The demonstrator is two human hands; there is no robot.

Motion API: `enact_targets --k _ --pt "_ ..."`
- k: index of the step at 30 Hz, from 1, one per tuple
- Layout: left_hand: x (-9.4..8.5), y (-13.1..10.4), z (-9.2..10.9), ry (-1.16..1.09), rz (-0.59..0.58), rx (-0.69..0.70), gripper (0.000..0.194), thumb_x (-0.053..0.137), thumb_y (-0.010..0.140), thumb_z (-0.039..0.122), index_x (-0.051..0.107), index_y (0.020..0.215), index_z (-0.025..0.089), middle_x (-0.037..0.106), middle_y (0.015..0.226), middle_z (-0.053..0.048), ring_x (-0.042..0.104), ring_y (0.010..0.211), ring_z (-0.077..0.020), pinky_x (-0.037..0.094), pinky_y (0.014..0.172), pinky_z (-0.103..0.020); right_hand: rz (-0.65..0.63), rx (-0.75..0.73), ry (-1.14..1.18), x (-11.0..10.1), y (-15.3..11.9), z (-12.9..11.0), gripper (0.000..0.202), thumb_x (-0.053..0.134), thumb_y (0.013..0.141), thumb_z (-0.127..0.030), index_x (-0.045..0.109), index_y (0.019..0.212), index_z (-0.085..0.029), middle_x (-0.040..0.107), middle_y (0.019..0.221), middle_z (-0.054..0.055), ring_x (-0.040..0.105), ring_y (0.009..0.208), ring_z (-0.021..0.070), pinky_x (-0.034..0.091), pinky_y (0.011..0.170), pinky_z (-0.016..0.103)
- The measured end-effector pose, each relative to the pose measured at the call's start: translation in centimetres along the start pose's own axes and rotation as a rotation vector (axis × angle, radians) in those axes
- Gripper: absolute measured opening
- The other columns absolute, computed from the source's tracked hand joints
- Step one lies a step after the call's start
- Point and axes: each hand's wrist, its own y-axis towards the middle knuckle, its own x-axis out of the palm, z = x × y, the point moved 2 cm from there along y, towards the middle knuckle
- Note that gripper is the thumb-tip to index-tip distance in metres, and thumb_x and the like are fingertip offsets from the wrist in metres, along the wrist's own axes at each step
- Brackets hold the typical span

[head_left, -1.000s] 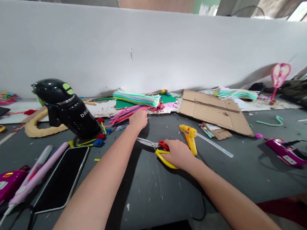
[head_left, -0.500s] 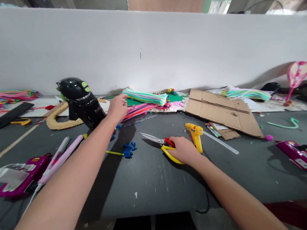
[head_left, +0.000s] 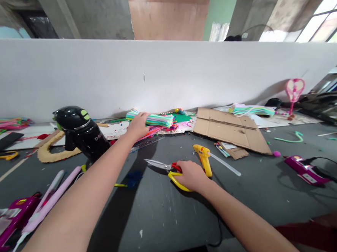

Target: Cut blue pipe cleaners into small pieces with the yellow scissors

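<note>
Now my left hand (head_left: 138, 126)'s at the pipe cleaners (head_left: 161, 120)!
They lie at twelve o'clock from the scissors (head_left: 165, 167); how closed those fingers are, or on what, I can't tell. My right hand (head_left: 192, 175) wraps round the handles (head_left: 175, 180), glue gun (head_left: 205, 160) just beside at two o'clock.

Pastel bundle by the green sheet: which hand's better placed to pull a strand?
Left, I'd say: the left hand is at the pastel bundle, overlapping it in view; whether it holds anything is hidden. The right hand is farther off, holding the scissors.
</note>
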Motion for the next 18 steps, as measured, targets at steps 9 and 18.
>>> enact_targets --k 9,18 --pt "4.9 4.5 5.5 0.076 -0.047 0.053 0.062 0.064 0.070 0.014 0.054 0.132 0.018 0.058 0.129 -0.017 0.050 0.123 -0.0353 0.037 0.105 -0.047 0.018 -0.020 0.012 0.1 0.0 0.2 0.029 0.054 0.078 -0.046 0.067 0.090 -0.023 0.072 0.089 0.007 0.068 0.084 0.0259 0.038 0.062 0.029" --pt "-0.9 1.3 0.0 0.005 0.117 -0.084 0.048 0.060 0.081 0.043 0.054 0.122 0.017 0.062 0.116 -0.012 0.058 0.109 -0.0262 0.046 0.092 -0.035 0.014 -0.033 0.013 0.0 0.0 0.0 0.029 0.054 0.079 -0.045 0.068 0.092 -0.023 0.072 0.089 0.008 0.068 0.081 0.0251 0.038 0.060 0.029"
